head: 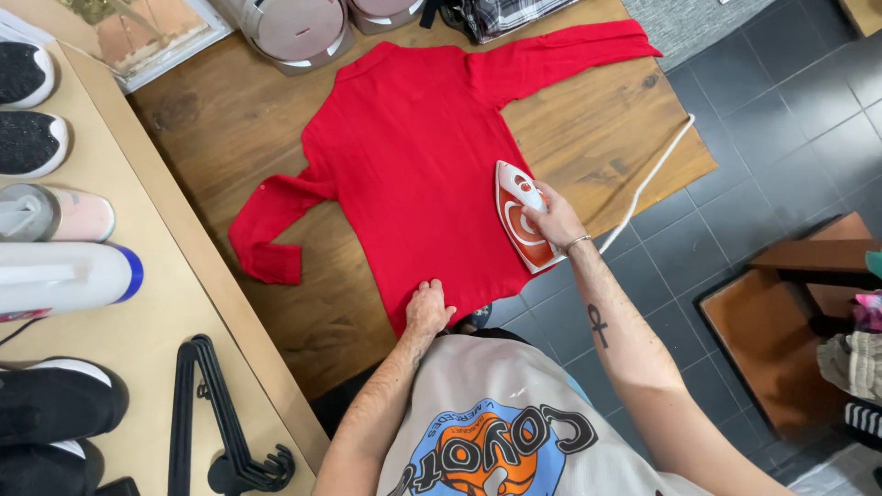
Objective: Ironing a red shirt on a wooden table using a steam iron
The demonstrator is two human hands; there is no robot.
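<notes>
A wooden tabletop [588,138] fills the upper middle of the view, and spread flat across it lies a red long-sleeved shirt [413,156], collar toward twelve o'clock, hem toward six, one sleeve stretched out to about one o'clock and the other bent down toward eight. A pale shelf [138,358] runs along the nine o'clock side, carrying a row of shoes, a white bottle with a blue end [69,276] and, toward seven o'clock, a bunch of black hangers [220,432]. An orange and white iron [519,216] sits on the shirt's edge at about four o'clock from its middle, nose pointing to twelve. The right hand [554,223] is clenched around the iron's handle, fingers wrapped over it. A white cord [657,170] trails off the tabletop edge at three o'clock, probably from the iron, though the join is hidden behind the hand. The left hand [428,308] rests on the hem at six o'clock, fingers curled and pressing the cloth; whether it pinches the fabric or only holds it flat cannot be told
</notes>
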